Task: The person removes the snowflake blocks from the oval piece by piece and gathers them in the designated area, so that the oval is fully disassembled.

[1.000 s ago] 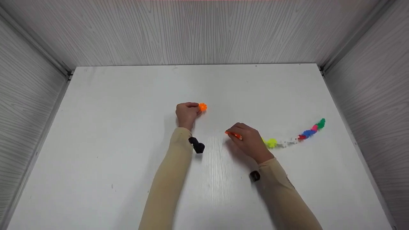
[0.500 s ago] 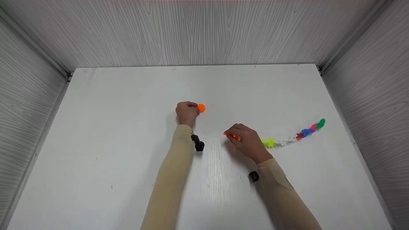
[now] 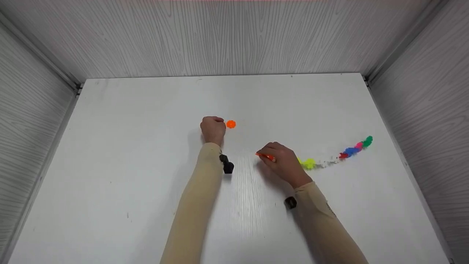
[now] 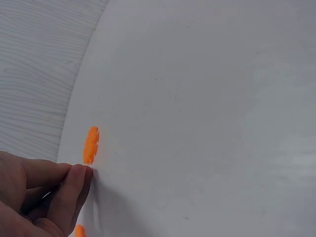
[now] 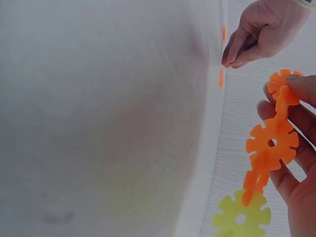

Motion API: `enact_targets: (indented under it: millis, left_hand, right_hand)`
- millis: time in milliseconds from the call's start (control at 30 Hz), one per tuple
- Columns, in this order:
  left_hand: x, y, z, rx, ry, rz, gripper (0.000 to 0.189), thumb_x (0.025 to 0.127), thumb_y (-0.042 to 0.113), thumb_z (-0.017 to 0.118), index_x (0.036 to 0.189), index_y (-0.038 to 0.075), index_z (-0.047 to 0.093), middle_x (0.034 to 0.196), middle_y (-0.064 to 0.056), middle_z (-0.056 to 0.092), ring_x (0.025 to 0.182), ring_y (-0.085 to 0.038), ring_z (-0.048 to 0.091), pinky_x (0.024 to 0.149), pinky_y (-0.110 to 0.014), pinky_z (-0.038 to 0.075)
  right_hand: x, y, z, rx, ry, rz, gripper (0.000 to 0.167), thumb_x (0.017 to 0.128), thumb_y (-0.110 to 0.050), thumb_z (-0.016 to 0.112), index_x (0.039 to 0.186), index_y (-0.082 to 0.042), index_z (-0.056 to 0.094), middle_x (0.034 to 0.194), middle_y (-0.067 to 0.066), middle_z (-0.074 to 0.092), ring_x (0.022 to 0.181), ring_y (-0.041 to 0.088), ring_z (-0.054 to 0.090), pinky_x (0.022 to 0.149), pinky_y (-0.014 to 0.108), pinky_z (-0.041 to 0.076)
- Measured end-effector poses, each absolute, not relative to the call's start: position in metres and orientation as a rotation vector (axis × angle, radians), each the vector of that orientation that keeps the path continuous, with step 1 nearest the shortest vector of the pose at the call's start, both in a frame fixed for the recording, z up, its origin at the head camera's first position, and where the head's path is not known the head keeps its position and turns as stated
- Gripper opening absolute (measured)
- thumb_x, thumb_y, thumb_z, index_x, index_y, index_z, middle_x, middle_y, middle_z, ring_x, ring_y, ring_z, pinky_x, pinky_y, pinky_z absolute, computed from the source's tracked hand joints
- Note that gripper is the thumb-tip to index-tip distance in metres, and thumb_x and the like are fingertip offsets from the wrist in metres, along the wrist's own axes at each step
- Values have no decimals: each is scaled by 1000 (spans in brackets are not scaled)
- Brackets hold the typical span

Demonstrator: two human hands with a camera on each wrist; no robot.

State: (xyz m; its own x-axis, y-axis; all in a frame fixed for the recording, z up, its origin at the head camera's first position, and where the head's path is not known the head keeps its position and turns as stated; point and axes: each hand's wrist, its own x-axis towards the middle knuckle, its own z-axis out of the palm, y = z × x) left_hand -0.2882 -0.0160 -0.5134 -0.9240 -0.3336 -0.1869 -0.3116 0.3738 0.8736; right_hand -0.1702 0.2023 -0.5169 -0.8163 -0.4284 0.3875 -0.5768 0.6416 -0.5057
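Note:
In the head view my left hand (image 3: 213,130) is low over the table. Just right of its fingertips lies a flat orange notched disc (image 3: 231,124). The left wrist view shows those fingertips (image 4: 79,175) drawn together at the edge of this orange disc (image 4: 91,144); whether anything is between them is hidden. A second orange disc (image 5: 223,33) shows beyond the left hand in the right wrist view. My right hand (image 3: 284,159) pinches the end orange disc (image 5: 284,84) of a chain of interlocked notched discs. More orange discs (image 5: 272,142) follow, then a yellow disc (image 5: 241,217).
From the right hand the chain trails right across the white table (image 3: 146,165): yellow discs (image 3: 309,163), clear ones (image 3: 325,164), red (image 3: 343,155), blue (image 3: 351,151), pink (image 3: 359,146) and green (image 3: 368,141). Wood-grain panels (image 3: 220,40) border the back and both sides.
The left hand has shifted slightly left, and the orange disc that its thumb partly covered now lies fully visible. The right hand and its chain hold almost still.

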Motion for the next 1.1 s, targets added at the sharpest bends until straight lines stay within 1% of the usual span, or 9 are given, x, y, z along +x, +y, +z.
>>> enact_targets:
  millis: [167,300,400,467,567,700,800,933,1100]
  left_hand:
    - [-282,-20,-509,539,-2572,-1667,14,88,2,63,96,-1,75,88,-10,70,82,-22,66,76,-33,55]
    - [-270,-22,-504,383,-2585,-1772,15,88,5,63,95,-1,75,83,-9,70,77,-20,64,73,-31,55]
    - [-256,-22,-502,184,-2629,-1894,16,89,5,64,98,-3,75,85,-9,70,78,-19,66,73,-29,55]
    - [-244,-22,-501,27,-2645,-1990,16,90,6,66,101,-4,74,90,-7,70,82,-19,68,75,-28,56]
    - [-227,-21,-501,-261,-2634,-2051,16,90,7,70,104,0,74,97,-4,70,89,-18,67,79,-29,56]
    - [-209,-16,-500,-610,-2577,-2051,11,90,7,70,100,5,75,97,0,70,94,-16,63,82,-31,55]
    - [-201,-12,-501,-769,-2502,-2123,9,90,5,69,98,4,74,97,-2,68,95,-17,63,83,-33,55]
    - [-195,-7,-504,-832,-2467,-2176,9,90,4,70,98,5,73,98,-3,67,96,-17,64,84,-33,56]
    - [-192,-1,-511,-750,-2487,-2186,15,89,6,72,105,5,72,97,-2,68,93,-17,64,81,-32,56]
  right_hand:
    - [-170,203,-518,845,-2587,973,16,87,-2,74,101,-9,76,94,-3,66,87,11,59,76,27,54]
    - [-170,204,-518,835,-2594,1059,18,87,0,74,103,-7,74,97,-3,65,88,11,59,77,29,54]
    - [-170,204,-517,805,-2612,1121,17,86,-1,75,102,-7,71,99,-4,63,87,10,58,76,29,53]
    - [-170,204,-516,790,-2614,1155,18,85,-2,76,100,-9,70,100,-5,63,87,9,58,77,29,53]
    - [-170,203,-514,790,-2600,1172,18,83,-2,77,97,-11,68,101,-4,62,88,10,59,78,31,53]
    - [-169,202,-513,816,-2557,1174,15,83,-1,77,92,-11,69,102,-4,63,90,11,60,78,32,54]
    - [-169,203,-512,829,-2531,1191,10,85,-2,75,90,-9,71,101,-6,63,91,10,60,77,30,54]
    - [-169,203,-511,830,-2524,1232,4,89,-7,71,89,-11,72,99,-9,63,91,9,60,78,28,52]
    - [-170,204,-510,807,-2531,1315,4,91,-10,70,88,-13,72,96,-8,63,90,10,60,78,29,54]
